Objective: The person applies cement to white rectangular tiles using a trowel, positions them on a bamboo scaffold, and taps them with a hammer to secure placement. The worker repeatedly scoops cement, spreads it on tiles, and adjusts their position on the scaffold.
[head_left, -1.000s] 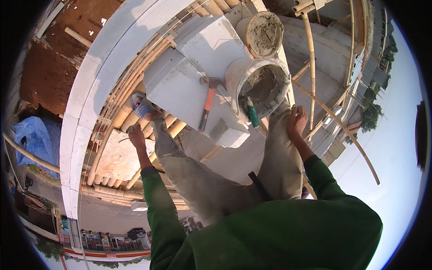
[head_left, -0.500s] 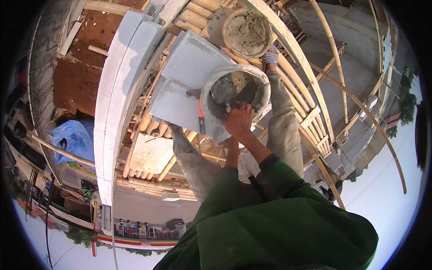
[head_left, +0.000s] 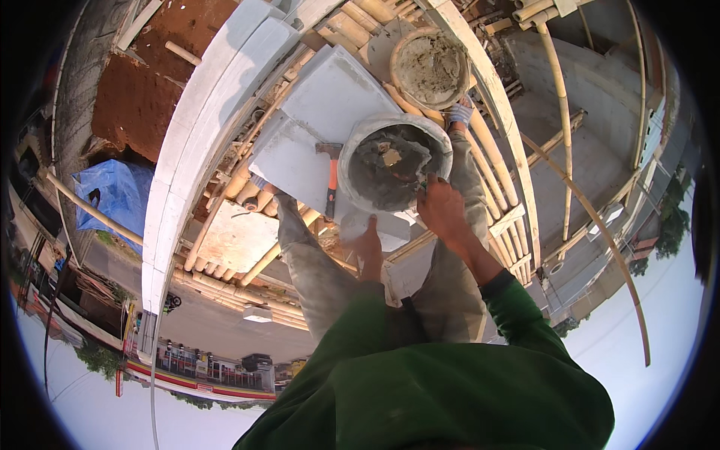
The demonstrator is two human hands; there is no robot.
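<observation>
A grey bucket [head_left: 352, 196] of wet mortar [head_left: 386, 180] stands in front of me. My right hand [head_left: 441, 208] is closed at its near right rim, around something dark and narrow that I cannot make out. My left hand [head_left: 366, 246] is below the bucket's near side, fingers apart and partly blurred, next to a pale grey block [head_left: 386, 231]. Left of the bucket, a hammer [head_left: 331, 180] with an orange and black handle lies on light grey blocks [head_left: 296, 154]. Beyond, a second round container [head_left: 400, 75] holds drier-looking mortar [head_left: 429, 67].
My feet are on a bamboo scaffold [head_left: 491, 176], either side of the bucket. A pale block wall [head_left: 187, 157] runs along the left, with a blue tarp [head_left: 112, 195] on the ground far below. Bamboo poles [head_left: 566, 127] rise on the right. A flat board [head_left: 238, 236] lies at left.
My hands, close together at the bucket's near rim before, are now apart. The right has moved right along the rim; the left has moved down and left. The view has shifted slightly.
</observation>
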